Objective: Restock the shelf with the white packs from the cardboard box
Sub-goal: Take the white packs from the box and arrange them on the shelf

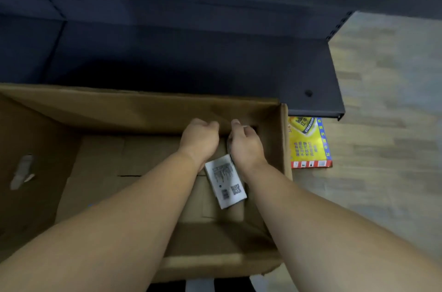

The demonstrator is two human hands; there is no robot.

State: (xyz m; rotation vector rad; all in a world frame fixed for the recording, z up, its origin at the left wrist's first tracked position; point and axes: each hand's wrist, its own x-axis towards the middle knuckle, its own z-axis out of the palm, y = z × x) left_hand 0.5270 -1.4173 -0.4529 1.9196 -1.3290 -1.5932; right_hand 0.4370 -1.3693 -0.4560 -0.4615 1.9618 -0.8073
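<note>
Both hands reach into the cardboard box [143,109]. The right hand [246,145] grips a white pack [226,182]; the left hand [199,139] is curled, its hold unclear. A yellow packet [308,143] lies right, under the dark shelf [191,59].

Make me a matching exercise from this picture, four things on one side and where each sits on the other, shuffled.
Things:
1. white pack
2. yellow pack
3. dark shelf
4. torn tape

Places:
A. on the cardboard box's left inner wall
B. beyond the box's far wall
C. inside the box, between the wrists
D. on the floor, right of the box

Pairs: 1-C, 2-D, 3-B, 4-A
</note>
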